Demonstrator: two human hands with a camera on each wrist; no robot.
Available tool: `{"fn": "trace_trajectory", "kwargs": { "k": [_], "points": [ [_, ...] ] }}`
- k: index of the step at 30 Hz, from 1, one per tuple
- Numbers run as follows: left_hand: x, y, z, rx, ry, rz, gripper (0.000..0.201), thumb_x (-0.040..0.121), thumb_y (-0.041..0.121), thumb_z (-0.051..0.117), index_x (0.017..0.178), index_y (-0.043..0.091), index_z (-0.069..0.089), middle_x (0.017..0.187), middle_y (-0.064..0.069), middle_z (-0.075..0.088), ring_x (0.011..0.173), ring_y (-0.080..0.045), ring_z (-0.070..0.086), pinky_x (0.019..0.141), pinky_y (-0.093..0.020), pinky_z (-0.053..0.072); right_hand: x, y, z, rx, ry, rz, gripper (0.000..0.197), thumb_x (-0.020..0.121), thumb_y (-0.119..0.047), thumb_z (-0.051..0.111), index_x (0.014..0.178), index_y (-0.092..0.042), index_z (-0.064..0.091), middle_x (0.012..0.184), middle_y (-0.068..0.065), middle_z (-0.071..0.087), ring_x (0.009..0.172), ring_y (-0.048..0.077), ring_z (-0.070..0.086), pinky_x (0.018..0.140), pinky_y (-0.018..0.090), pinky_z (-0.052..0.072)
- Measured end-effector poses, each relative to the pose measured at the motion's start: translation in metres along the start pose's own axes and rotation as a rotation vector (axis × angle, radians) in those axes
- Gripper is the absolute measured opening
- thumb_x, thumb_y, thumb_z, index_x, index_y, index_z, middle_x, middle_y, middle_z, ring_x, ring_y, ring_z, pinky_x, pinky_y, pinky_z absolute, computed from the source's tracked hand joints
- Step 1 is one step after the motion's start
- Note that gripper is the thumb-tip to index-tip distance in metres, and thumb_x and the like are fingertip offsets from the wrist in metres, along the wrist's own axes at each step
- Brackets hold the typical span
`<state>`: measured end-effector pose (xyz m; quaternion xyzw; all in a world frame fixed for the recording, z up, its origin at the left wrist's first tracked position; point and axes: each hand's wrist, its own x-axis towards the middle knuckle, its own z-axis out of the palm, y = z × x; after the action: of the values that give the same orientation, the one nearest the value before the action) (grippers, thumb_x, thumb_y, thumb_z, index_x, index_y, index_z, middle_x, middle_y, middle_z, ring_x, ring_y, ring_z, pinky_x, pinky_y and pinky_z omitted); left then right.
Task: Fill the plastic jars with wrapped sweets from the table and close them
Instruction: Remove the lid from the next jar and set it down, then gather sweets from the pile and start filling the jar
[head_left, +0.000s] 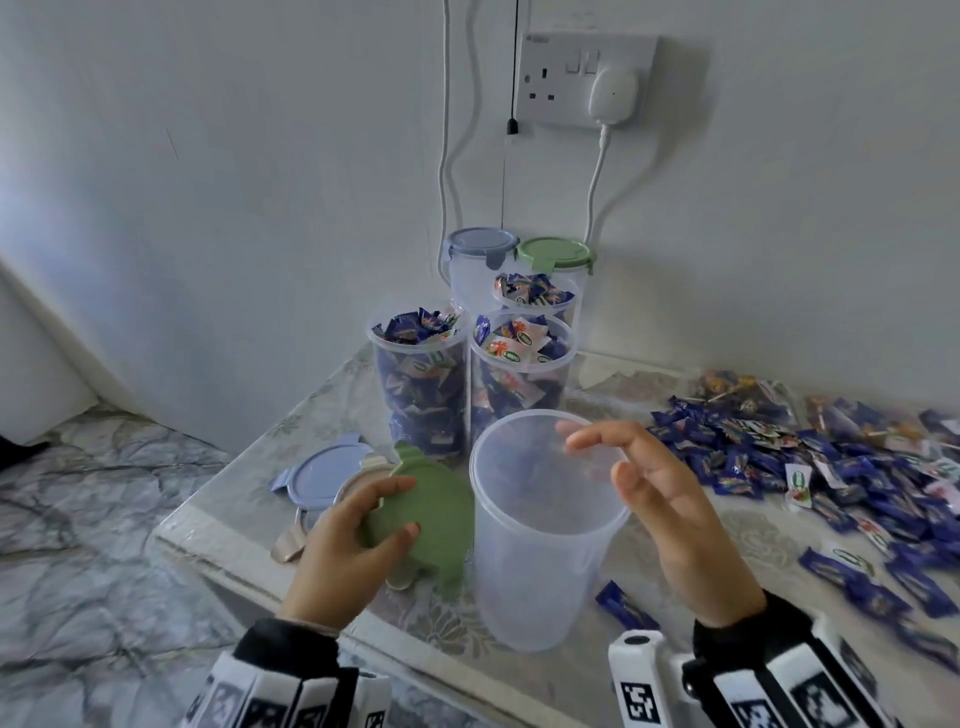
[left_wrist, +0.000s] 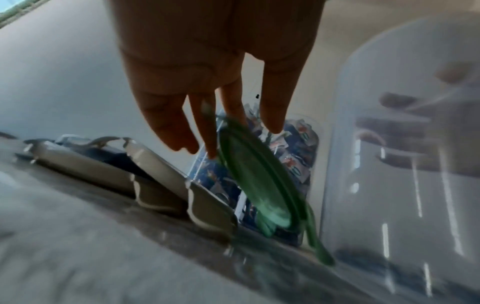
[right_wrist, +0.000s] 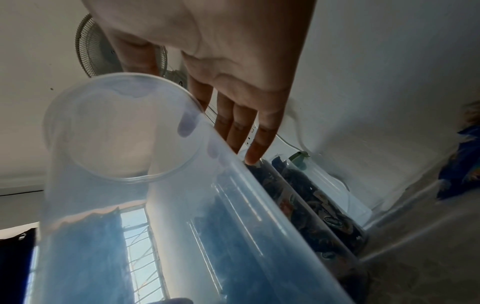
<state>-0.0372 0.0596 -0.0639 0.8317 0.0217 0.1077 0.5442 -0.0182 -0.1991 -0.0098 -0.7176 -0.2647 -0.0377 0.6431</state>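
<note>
left hand (head_left: 345, 540) grip pinches green lid (head_left: 428, 512); right hand (head_left: 670, 512) loose, apparently just off empty jar (head_left: 540, 530). next: scoop sweets (head_left: 810, 457) from bench.

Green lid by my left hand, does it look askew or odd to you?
Yes. The green lid is tilted on edge beside the empty jar, held by the left hand, not lying flat like the blue lid.

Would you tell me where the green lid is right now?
In the head view, the green lid is held tilted by the left hand at the table's front left, just left of the empty jar.
</note>
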Motion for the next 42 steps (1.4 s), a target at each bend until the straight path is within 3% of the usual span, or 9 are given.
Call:
{"fn": "trace_trajectory", "kwargs": {
  "k": [4,10,18,23,27,32,37,40,42],
  "points": [
    [0.004,0.002,0.002,0.317,0.045,0.136,0.027,0.078,0.046,0.056,0.104,0.05,0.057,0.128,0.006,0.058,0.133,-0.011,0.037,0.104,-0.022,0.025,-0.003,-0.001,0.0,0.019,0.009,0.0,0.056,0.084,-0.069,0.046,0.123,-0.029,0.055,0.131,-0.005,0.057,0.125,0.016,0.052,0.105,0.038,0.041],
    [-0.017,0.067,0.008,-0.357,-0.086,0.301,0.054,0.071,0.068,0.062,0.117,0.043,0.054,0.122,0.005,0.062,0.111,-0.019,0.061,0.087,-0.034,0.052,-0.014,-0.004,0.003,0.144,0.033,-0.01,0.072,0.08,-0.068,0.054,0.135,-0.023,0.044,0.133,-0.014,0.054,0.125,0.008,0.051,0.093,0.013,0.042],
    [-0.019,0.077,0.045,-0.365,-0.156,0.286,0.051,0.055,0.062,0.077,0.1,0.043,0.062,0.125,0.017,0.058,0.126,-0.008,0.048,0.092,-0.033,0.049,-0.019,-0.002,-0.002,0.118,0.026,0.051,0.063,0.075,-0.068,0.061,0.13,-0.042,0.047,0.139,-0.008,0.051,0.128,0.016,0.049,0.1,0.032,0.046],
    [-0.016,0.083,0.068,-0.371,-0.1,0.285,0.047,0.054,0.056,0.077,0.096,0.042,0.061,0.12,0.025,0.058,0.127,-0.003,0.046,0.09,-0.015,0.047,-0.019,0.0,-0.017,0.11,0.075,0.055,0.066,0.08,-0.06,0.061,0.134,-0.028,0.044,0.135,-0.009,0.054,0.127,0.017,0.051,0.094,0.029,0.049],
    [-0.017,0.089,0.091,-0.392,-0.063,0.29,0.046,0.058,0.06,0.075,0.097,0.041,0.06,0.119,0.019,0.059,0.125,-0.009,0.049,0.097,-0.029,0.047,-0.02,0.0,-0.034,0.081,0.081,0.07,0.057,0.081,-0.052,0.062,0.132,-0.033,0.047,0.136,-0.009,0.053,0.127,0.014,0.051,0.095,0.026,0.047],
    [-0.013,0.097,0.114,-0.369,-0.017,0.316,0.042,0.062,0.053,0.074,0.098,0.038,0.058,0.121,0.023,0.057,0.124,-0.004,0.048,0.091,-0.013,0.043,-0.018,0.004,-0.054,0.055,0.088,0.092,0.055,0.081,-0.044,0.056,0.134,-0.031,0.045,0.138,-0.005,0.052,0.128,0.014,0.05,0.105,0.038,0.043],
    [-0.012,0.099,0.115,-0.266,-0.007,0.369,0.046,0.07,0.061,0.067,0.109,0.04,0.056,0.125,0.014,0.056,0.127,-0.012,0.046,0.097,-0.025,0.042,-0.018,0.009,-0.062,0.093,0.038,0.125,0.07,0.079,-0.063,0.06,0.14,-0.037,0.038,0.144,-0.007,0.046,0.132,0.012,0.045,0.106,0.036,0.042],
    [-0.018,0.102,0.113,0.001,0.12,0.451,0.057,0.072,0.056,0.064,0.124,0.033,0.053,0.137,-0.002,0.048,0.134,-0.014,0.035,0.103,-0.015,0.031,-0.021,0.008,-0.068,0.078,0.011,0.137,0.072,0.079,-0.066,0.056,0.141,-0.041,0.031,0.146,-0.01,0.043,0.133,0.006,0.043,0.102,0.022,0.041],
    [-0.026,0.114,0.115,0.114,0.276,0.515,0.053,0.074,0.047,0.064,0.122,0.027,0.052,0.134,-0.007,0.047,0.129,-0.023,0.04,0.103,-0.037,0.038,-0.024,0.005,-0.076,0.06,0.001,0.159,0.069,0.08,-0.069,0.05,0.14,-0.044,0.029,0.144,-0.018,0.044,0.132,0.003,0.042,0.1,0.015,0.039]
  ]
}}
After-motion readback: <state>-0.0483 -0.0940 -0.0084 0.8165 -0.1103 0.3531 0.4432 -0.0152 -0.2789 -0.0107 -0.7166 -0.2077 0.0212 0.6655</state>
